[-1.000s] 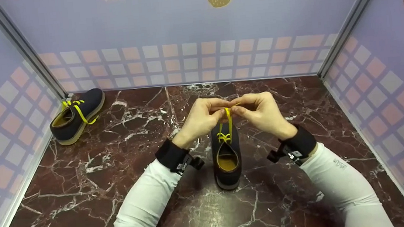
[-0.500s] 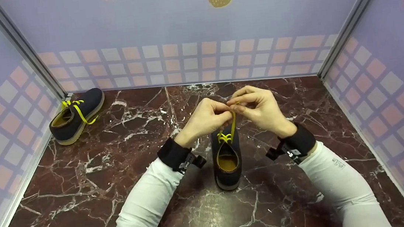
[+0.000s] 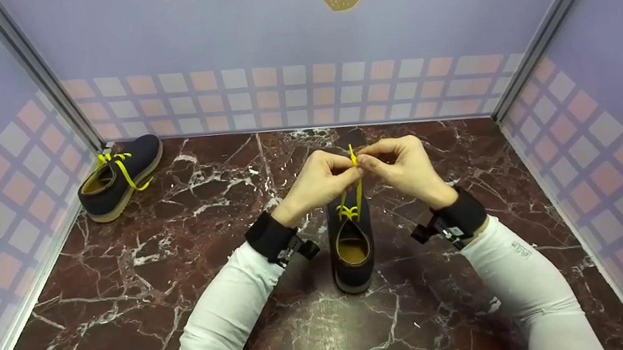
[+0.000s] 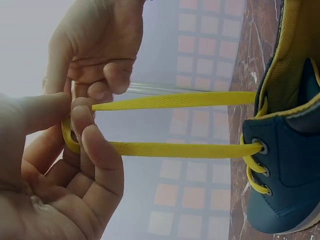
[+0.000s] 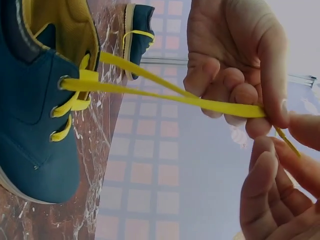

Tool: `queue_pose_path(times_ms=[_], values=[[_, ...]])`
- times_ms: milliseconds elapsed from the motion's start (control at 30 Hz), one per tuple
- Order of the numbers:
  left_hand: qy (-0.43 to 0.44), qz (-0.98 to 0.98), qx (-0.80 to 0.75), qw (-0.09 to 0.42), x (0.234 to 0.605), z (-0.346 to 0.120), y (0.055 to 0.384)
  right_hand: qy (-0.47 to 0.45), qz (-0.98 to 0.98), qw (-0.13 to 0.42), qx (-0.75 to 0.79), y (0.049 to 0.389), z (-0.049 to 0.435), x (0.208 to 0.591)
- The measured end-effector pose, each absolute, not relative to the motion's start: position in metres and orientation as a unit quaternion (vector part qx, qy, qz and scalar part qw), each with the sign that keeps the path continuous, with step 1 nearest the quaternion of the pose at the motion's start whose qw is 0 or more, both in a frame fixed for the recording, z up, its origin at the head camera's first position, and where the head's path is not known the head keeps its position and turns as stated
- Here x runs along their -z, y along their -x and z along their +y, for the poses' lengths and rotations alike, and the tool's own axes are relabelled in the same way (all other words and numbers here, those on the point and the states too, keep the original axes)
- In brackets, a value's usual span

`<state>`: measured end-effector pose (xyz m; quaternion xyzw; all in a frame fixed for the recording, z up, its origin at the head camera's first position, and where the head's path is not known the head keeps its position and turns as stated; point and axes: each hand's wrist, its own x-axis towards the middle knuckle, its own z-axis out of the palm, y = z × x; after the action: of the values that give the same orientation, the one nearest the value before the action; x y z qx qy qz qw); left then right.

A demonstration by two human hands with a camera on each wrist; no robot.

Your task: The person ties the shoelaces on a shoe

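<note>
A dark navy shoe (image 3: pixel 354 278) stands upright on the floor, its toe pointing away from me. Two strands of its yellow shoelace (image 4: pixel 175 150) rise taut from the top eyelets to my fingertips. My left hand (image 3: pixel 321 182) pinches the lace between thumb and index finger. Close against it, my right hand (image 3: pixel 402 163) also pinches the lace, and the fingertips of both hands meet. A short lace end sticks up above them in the head view. In the right wrist view, a thin lace tip (image 5: pixel 289 142) pokes out between the hands. Fingers partly hide where the strands meet.
A matching shoe (image 3: pixel 118 182) with a loose yellow lace stands by the left wall at the back. Panels with pink and white squares enclose the dark marble-patterned surface (image 3: pixel 203 179) on the left, right and far sides.
The right hand's fingers spread and lifted, then drew back to the left hand. The lace end, earlier pointing right, now points up. Both hands have shifted slightly right over the second.
</note>
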<state>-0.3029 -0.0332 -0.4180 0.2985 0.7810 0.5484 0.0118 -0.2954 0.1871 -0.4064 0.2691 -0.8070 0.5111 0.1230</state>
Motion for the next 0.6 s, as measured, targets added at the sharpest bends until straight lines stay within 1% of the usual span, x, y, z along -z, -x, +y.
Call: queue_pose_path(times_ms=[167,500,600], values=[[-0.307,0.774,-0.553,0.016,0.4176,-0.0329,0.3056,-0.248,-0.818,0.103,-0.509,0.2954,0.1933,0.4061],[-0.264,0.770,-0.581,0.016,0.4163,-0.0351,0.3125,-0.236,-0.825,0.127,-0.497,0.2925,0.1976,0.4041],[-0.253,0.760,-0.598,0.016,0.4161,-0.0358,0.3130,-0.243,-0.823,0.127,-0.498,0.2905,0.1973,0.4060]])
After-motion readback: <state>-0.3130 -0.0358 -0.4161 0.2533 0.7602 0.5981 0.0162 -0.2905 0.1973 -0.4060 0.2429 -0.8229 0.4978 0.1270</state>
